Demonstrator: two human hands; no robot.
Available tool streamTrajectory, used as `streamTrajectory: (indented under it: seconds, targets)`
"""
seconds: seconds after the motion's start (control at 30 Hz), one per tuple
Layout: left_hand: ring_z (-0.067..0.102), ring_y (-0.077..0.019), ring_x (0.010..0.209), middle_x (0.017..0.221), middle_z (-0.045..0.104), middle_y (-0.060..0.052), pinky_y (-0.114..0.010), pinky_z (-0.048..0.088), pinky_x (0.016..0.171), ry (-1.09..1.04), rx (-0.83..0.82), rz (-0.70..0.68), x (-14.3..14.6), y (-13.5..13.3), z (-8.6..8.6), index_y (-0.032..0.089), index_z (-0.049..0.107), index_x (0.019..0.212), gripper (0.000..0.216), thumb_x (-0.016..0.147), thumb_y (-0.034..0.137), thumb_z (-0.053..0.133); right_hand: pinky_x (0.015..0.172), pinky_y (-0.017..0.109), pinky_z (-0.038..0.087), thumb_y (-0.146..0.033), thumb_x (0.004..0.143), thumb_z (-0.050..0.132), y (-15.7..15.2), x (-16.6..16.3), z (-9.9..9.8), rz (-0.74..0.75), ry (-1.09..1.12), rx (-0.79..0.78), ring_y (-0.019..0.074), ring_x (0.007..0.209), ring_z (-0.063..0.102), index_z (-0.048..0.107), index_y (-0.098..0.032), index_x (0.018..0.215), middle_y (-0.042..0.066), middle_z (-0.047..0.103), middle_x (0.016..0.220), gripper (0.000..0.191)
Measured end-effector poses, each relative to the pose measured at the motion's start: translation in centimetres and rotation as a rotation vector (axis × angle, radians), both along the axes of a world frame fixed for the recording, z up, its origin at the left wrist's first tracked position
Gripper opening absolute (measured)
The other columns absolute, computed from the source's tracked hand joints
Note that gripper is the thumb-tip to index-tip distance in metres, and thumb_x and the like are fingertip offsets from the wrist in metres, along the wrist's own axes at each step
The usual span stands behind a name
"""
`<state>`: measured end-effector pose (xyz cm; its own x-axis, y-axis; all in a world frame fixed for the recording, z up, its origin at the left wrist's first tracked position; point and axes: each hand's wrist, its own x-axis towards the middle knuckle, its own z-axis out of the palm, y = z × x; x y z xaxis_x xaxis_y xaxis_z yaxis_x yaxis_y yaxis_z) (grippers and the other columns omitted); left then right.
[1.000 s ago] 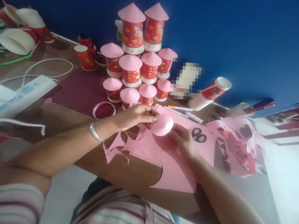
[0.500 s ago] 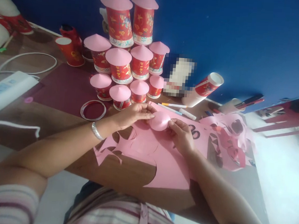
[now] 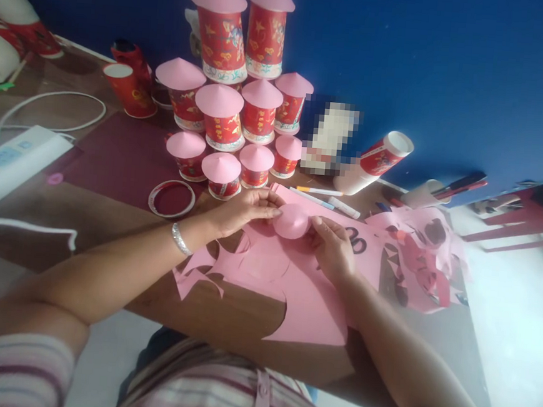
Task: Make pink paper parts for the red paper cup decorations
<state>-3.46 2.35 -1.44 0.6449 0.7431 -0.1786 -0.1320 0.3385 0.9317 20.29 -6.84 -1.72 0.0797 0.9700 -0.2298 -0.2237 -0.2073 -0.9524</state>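
My left hand (image 3: 243,210) and my right hand (image 3: 334,246) both pinch a small pink paper cone (image 3: 291,221), one on each side, just above a pink paper sheet (image 3: 311,301) with round pieces cut out of it. Black scissors (image 3: 357,240) lie on that sheet, partly hidden behind my right hand. Behind the cone stands a pile of red paper cups with pink cone lids (image 3: 232,109), stacked in tiers.
Pink and red paper scraps (image 3: 417,259) are heaped at the right. Markers (image 3: 321,195), a lying red cup stack (image 3: 378,162), a round red ring (image 3: 171,198), a dark red mat (image 3: 119,157), a white power strip (image 3: 11,164) with cable, and more cups at far left.
My right hand came up from the sheet and closed on the cone's right side. The view shifted, so everything sits a little higher and more left than a second ago.
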Motion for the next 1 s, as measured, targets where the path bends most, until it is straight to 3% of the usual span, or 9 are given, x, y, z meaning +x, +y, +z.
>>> streamTrajectory:
  seconds: [0.23, 0.57, 0.83, 1.0]
  targets:
    - [0.067, -0.0141, 0.084, 0.092, 0.079, -0.001, -0.032, 0.051, 0.086, -0.018, -0.020, 0.024, 0.14, -0.05, -0.15, 0.016, 0.080, 0.105, 0.053, 0.074, 0.047, 0.110, 0.069, 0.036, 0.053, -0.079, 0.077, 0.098, -0.07, 0.05, 0.37, 0.005, -0.040, 0.001, 0.0235, 0.075, 0.063, 0.070, -0.026, 0.068, 0.004, 0.068, 0.070, 0.061]
    - [0.066, -0.0145, 0.086, 0.092, 0.078, -0.001, -0.032, 0.051, 0.087, -0.020, -0.036, 0.024, 0.28, -0.13, 0.08, 0.017, 0.079, 0.102, 0.056, 0.068, 0.046, 0.113, 0.060, 0.030, 0.046, -0.084, 0.056, 0.108, -0.03, -0.20, 0.53, -0.035, -0.012, -0.072, 0.0188, 0.066, 0.059, 0.077, -0.024, 0.073, 0.003, 0.071, 0.069, 0.070]
    - [0.066, -0.0146, 0.086, 0.094, 0.078, -0.001, -0.032, 0.050, 0.085, 0.006, -0.050, 0.044, 0.29, -0.17, -0.04, 0.017, 0.080, 0.103, 0.057, 0.068, 0.048, 0.112, 0.064, 0.034, 0.052, -0.084, 0.076, 0.099, -0.10, -0.23, 0.24, -0.011, -0.040, 0.005, 0.0226, 0.071, 0.065, 0.070, -0.025, 0.068, 0.004, 0.070, 0.069, 0.066]
    - [0.067, -0.0148, 0.087, 0.096, 0.078, -0.002, -0.032, 0.050, 0.086, -0.010, -0.051, 0.045, 0.26, -0.16, -0.32, 0.016, 0.080, 0.104, 0.056, 0.068, 0.046, 0.112, 0.066, 0.036, 0.052, -0.083, 0.077, 0.100, -0.17, -0.19, 0.24, -0.015, -0.032, 0.000, 0.0235, 0.073, 0.066, 0.073, -0.026, 0.069, 0.004, 0.072, 0.070, 0.064]
